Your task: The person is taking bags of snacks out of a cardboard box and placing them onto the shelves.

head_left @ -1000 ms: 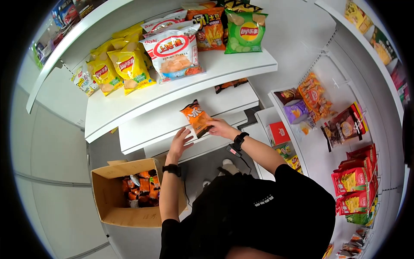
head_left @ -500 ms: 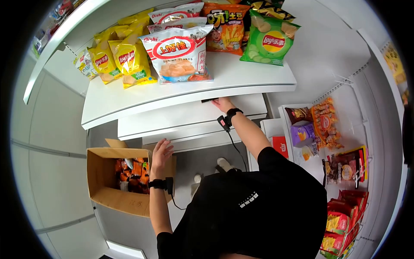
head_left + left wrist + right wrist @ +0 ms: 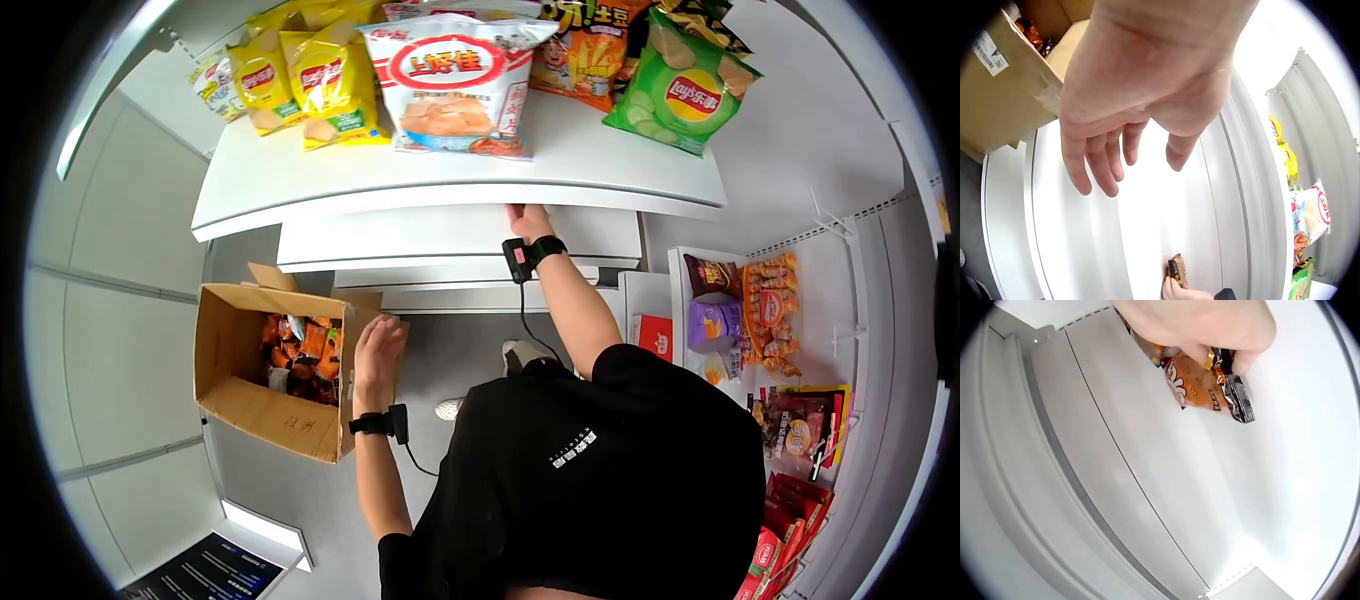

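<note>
My right hand reaches under the top shelf board, over the white shelf below it. In the right wrist view its thumb and fingers pinch the black end of an orange snack bag at the back of that shelf. Another orange packet lies just beyond, partly hidden by the hand. From the left wrist view, the same snack bag shows small beside the right fingers. My left hand holds nothing; its fingers hang loosely spread beside the cardboard box, in front of the lower shelves.
Inside the box lie several orange packets. On the top shelf stand yellow chip bags, a white shrimp flakes bag and a green chip bag. Side shelves at right carry more snacks. Cables hang from both wrists.
The right hand has carried the orange snack bag from in front of the shelves to deep under the top board. The left hand has drawn away from the bag, back beside the box.
</note>
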Demonstrator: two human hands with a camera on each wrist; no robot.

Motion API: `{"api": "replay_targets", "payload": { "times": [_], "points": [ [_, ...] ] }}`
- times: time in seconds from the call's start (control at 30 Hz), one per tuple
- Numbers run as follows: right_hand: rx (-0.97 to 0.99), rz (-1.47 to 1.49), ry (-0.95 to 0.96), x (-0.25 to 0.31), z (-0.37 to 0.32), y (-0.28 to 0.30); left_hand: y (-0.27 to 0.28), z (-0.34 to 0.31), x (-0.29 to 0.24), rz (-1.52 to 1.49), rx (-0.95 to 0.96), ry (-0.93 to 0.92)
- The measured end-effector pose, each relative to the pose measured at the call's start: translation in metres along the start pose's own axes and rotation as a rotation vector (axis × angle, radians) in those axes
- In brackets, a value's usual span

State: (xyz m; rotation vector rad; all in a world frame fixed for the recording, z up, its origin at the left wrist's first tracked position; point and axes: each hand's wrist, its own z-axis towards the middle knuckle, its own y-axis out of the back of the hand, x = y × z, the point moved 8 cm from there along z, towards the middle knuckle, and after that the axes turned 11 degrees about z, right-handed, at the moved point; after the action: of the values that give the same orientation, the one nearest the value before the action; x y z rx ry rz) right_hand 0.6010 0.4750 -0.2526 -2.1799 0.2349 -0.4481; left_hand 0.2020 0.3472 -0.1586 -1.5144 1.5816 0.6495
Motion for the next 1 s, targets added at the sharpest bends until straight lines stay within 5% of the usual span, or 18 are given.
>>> {"api": "replay_targets", "payload": {
  "times": [0.07, 0.13, 0.17, 0.27, 0.5, 0.8, 1.0],
  "points": [
    [-0.096, 0.01, 0.09, 0.011, 0.0, 0.003, 0.015, -0.012, 0.004, -0.011, -0.018, -0.006],
    [0.323, -1.218, 0.789, 0.031, 0.042, 0.009, 0.037, -0.022, 0.008, -0.002, -0.012, -0.01],
    [0.272, -1.195, 0.659, 0.027, 0.038, 0.01, 0.049, -0.025, 0.011, -0.011, -0.025, -0.008],
    [-0.246, -0.149, 0.095, 0.0, -0.027, 0.013, 0.08, -0.033, 0.024, -0.039, -0.054, 0.005],
    [0.069, -0.337, -0.076, -0.047, -0.045, -0.012, 0.122, -0.055, 0.017, -0.076, -0.065, -0.018],
    [0.138, -0.313, -0.326, -0.18, -0.156, -0.029, 0.196, -0.078, 0.02, -0.167, -0.114, -0.106],
    [0.072, -0.544, -0.838, -0.314, -0.23, 0.043, 0.243, -0.094, 0.038, -0.207, -0.167, -0.048]
  ]
}}
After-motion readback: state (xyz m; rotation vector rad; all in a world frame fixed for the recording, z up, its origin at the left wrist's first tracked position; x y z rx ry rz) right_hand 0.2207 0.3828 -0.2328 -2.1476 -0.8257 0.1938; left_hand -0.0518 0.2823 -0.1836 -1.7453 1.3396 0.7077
